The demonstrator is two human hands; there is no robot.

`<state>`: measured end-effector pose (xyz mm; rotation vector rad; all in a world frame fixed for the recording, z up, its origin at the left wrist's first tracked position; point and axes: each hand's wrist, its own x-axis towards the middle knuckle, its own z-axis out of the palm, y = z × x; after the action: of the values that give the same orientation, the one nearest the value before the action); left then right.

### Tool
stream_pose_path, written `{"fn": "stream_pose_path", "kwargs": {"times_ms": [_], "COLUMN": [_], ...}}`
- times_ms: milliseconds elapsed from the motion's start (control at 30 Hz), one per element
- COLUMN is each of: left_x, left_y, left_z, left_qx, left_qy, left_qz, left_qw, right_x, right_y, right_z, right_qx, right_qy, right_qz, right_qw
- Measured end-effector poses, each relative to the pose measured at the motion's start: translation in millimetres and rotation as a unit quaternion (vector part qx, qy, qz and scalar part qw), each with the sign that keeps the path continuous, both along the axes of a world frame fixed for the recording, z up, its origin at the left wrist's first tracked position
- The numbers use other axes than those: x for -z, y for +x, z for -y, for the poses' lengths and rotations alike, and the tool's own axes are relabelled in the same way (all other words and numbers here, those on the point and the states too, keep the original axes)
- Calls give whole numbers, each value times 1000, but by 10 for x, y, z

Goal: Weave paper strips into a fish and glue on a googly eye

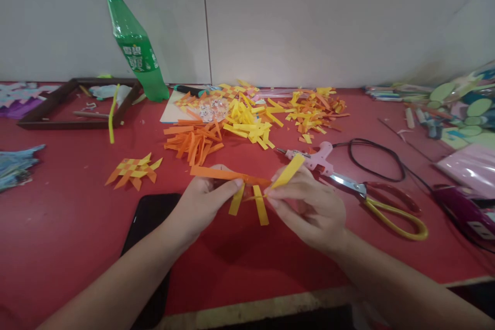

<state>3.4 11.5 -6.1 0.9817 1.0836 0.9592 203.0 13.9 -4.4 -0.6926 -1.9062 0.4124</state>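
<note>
Between my two hands, above the red table, several orange and yellow paper strips cross one another. My left hand (211, 193) pinches an orange paper strip (216, 173) where it meets the yellow ones. My right hand (309, 201) grips a yellow paper strip (288, 171) between thumb and fingers, its end pointing up and right. Two yellow ends hang below the crossing. A woven orange and yellow paper fish (135, 170) lies to the left. Beyond my hands are heaps of orange strips (195, 139) and yellow strips (249, 121).
A pink glue gun (319, 159) and scissors (386, 209) lie right of my hands, with a black cord (375, 142) behind. At left are a phone (149, 216), a brown frame (48, 125) and a green bottle (137, 49). Paper scraps (319, 108) lie near the wall.
</note>
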Motion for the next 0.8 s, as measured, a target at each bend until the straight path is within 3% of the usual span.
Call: {"fn": "stream_pose_path", "kwargs": {"times_ms": [267, 800], "left_x": [-41, -84], "left_y": [-13, -1], "left_z": [14, 35], "left_qx": [75, 92], "left_qy": [56, 69], "left_qz": [-60, -97], "left_qw": [994, 989], "right_x": [47, 68], "right_y": [-13, -11], "right_z": [5, 32], "right_qx": [13, 27], "right_qy": [-72, -156], "right_qz": [-9, -32], "right_qw": [997, 987]}}
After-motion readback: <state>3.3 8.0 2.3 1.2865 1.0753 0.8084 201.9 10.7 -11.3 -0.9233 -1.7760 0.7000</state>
